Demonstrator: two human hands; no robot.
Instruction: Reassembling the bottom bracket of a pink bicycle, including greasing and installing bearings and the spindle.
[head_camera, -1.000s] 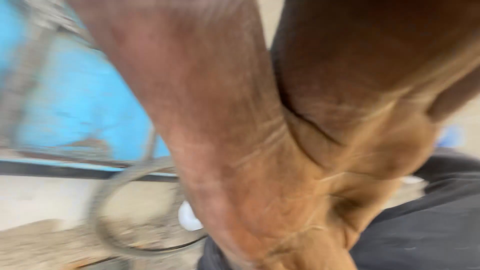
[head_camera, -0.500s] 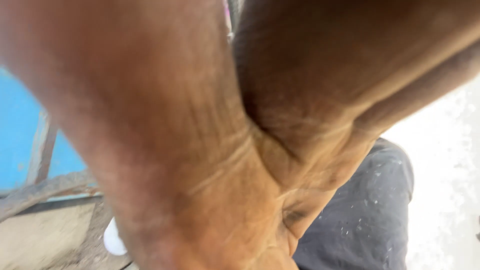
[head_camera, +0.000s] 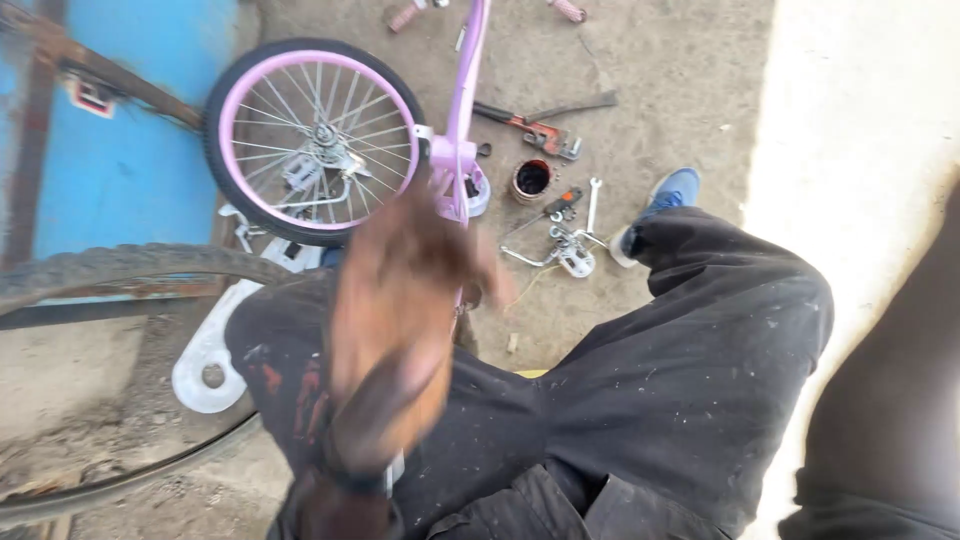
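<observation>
Motion blur smears the left hand (head_camera: 400, 300) at picture centre, so finger outlines are hard to read; it is raised in front of the lap, back toward the camera, fingers loosely apart and clamped on nothing that shows. Right hand is cut off: only a dark forearm crosses the lower right corner, and I cannot tell whether that hand is apart or together. Nearest the left hand is a small pink bicycle frame (head_camera: 462, 110), lying on the dirt floor; its top runs out of the upper edge, and the hand covers its lower part. Pink-rimmed wheel (head_camera: 312, 142) sits just left of the frame, near a blue wall. Large black tyre (head_camera: 120, 265) arcs along the left edge, partly cut off. On the floor beyond the knees: pipe wrench (head_camera: 535, 128), small round tin (head_camera: 532, 179), spanner (head_camera: 593, 200), pedal (head_camera: 575, 258). Blue shoe (head_camera: 665, 195) shows past the black trousers (head_camera: 650, 400).
</observation>
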